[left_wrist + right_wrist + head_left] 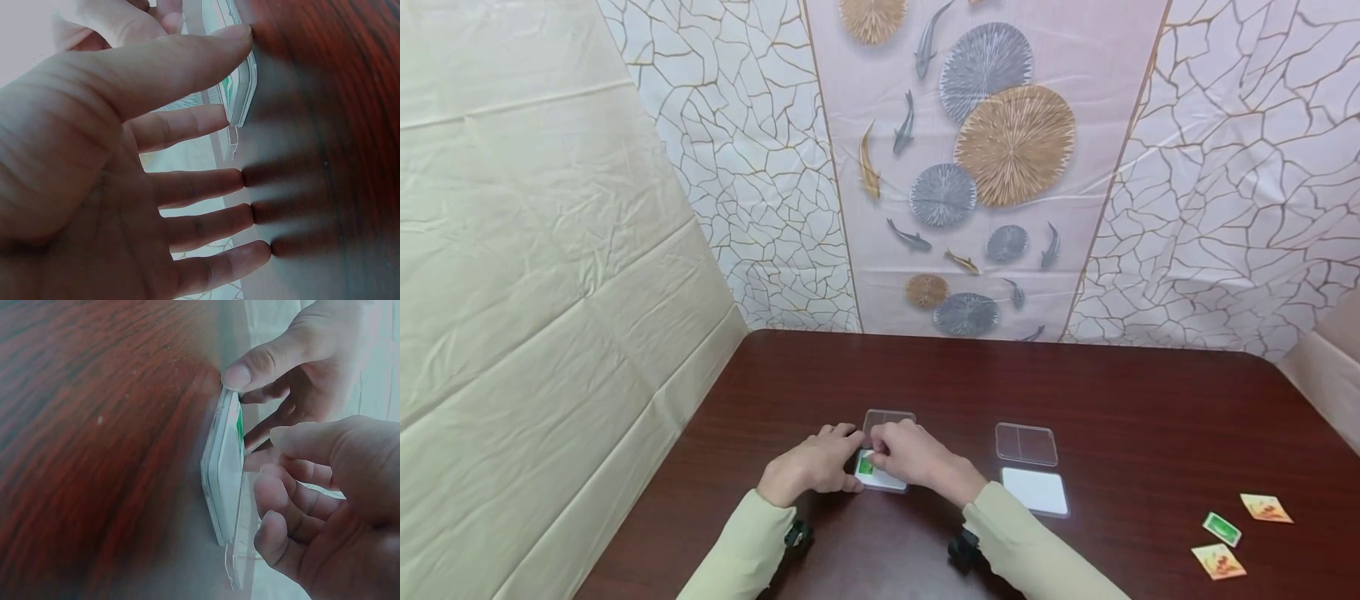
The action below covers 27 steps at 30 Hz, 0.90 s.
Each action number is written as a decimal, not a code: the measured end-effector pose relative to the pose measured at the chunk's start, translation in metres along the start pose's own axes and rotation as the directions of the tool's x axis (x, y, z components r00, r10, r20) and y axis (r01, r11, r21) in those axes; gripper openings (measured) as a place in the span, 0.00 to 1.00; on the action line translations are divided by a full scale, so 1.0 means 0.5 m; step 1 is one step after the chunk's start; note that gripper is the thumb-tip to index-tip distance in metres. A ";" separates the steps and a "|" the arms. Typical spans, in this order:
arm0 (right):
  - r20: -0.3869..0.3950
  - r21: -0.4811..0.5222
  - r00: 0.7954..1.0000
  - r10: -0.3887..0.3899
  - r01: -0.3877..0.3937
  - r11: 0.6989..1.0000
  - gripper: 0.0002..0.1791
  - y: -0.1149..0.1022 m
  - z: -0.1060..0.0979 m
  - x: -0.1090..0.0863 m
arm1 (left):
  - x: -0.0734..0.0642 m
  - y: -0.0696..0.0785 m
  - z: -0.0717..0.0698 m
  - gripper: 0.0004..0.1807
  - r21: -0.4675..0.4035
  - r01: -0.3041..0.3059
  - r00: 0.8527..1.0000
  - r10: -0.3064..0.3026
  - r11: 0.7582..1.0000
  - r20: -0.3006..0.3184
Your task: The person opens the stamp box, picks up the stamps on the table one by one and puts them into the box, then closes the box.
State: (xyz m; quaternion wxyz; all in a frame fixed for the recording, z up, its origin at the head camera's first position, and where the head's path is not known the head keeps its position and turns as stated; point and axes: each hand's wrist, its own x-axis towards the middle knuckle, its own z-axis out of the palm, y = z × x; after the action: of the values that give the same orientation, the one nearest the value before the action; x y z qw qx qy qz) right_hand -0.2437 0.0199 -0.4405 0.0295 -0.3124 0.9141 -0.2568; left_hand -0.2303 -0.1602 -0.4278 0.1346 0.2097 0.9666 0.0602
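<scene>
A clear plastic case (887, 485) with a white insert lies in front of me, a green patch (866, 464) at its left end. My left hand (812, 464) holds this case at its left end, thumb and index finger at opposite edges. The other left fingers are straight, their tips on the table. Over the case is my right hand (917, 454), fingers curled and fingertips right at the green patch; no object shows in its grasp. Behind the case lies a clear lid (889, 417), partly hidden by the right hand.
Right of my hands lies a second white-filled case (1034, 492), with a clear lid (1026, 444) behind it. A small green card (1222, 529) and two orange-patterned cards (1266, 507) lie at the right of the dark wooden table (1135, 433). Patterned cloth hangs behind.
</scene>
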 end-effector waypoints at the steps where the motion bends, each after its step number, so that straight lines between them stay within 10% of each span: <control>1: 0.002 0.003 1.000 0.003 -0.003 1.000 0.14 0.001 -0.002 -0.003 | 0.000 0.000 0.000 0.32 -0.001 0.001 1.000 -0.001 1.000 -0.001; 27: -0.046 -0.057 0.998 0.042 -0.044 0.997 0.12 0.036 -0.051 -0.078 | 0.002 -0.003 0.003 0.29 -0.032 -0.030 0.999 0.029 0.999 -0.020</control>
State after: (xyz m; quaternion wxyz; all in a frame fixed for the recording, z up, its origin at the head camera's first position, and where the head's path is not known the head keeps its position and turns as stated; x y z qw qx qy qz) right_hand -0.2278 0.0666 -0.4314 0.0053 -0.2875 0.9282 -0.2362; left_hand -0.2311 -0.1609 -0.4296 0.1273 0.2213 0.9636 0.0798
